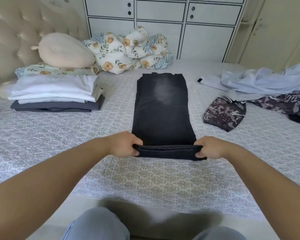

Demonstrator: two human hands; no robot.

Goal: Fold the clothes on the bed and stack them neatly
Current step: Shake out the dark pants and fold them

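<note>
1. At nine o'clock on the bed (pixel 42 135) sits the stack (pixel 56 94) of folded clothes: white pieces on top, dark grey ones beneath. Something with a yellow patch shows at the far left edge; I cannot tell what it is or what it holds.
2. The left hand (pixel 124 144) pinches the near left corner of the black jeans (pixel 162 108), fingers curled round the doubled hem.
3. The jeans lie flat at twelve o'clock, waistband far, hem near, legs already laid one on the other.
4. The right hand (pixel 210 147) pinches the near right corner the same way.
5. At two to three o'clock lie unfolded clothes: a light blue shirt (pixel 260 80) and patterned shorts (pixel 223 115).
6. Risks, as I judge them: if one hand lifts faster, the fold will run crooked; a loose pinch could let the under layer slip and bunch; and heavy denim set on the soft white pile could tilt it.
7. No container with clothes in it is visible.
</note>
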